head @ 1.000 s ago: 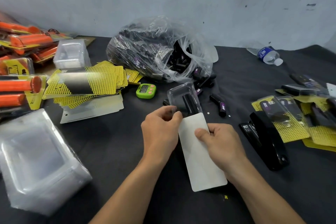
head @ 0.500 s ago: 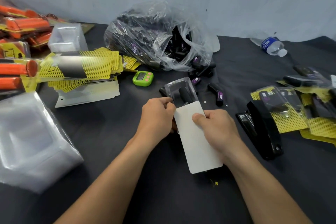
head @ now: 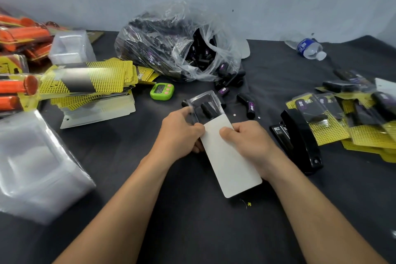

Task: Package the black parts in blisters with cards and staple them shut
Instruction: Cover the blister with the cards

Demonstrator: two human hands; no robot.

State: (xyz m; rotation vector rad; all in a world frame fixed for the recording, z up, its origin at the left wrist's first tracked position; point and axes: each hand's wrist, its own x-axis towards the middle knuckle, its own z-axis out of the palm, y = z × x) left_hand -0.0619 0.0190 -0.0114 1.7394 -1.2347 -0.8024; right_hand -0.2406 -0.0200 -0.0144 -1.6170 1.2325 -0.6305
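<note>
With the left hand [head: 180, 133] gripping the blister [head: 202, 104] and the right hand [head: 249, 142] pinching the card [head: 231, 167], a skewed push could jam or buckle the card.

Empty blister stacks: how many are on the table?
2. A large stack lies at the near left edge; a smaller stack stands far left, behind the yellow cards. Others may lie out of view.

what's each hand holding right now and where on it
Left hand grips the clear blister by its near left edge; right hand pinches the white card near its far end, thumb on its face.
</note>
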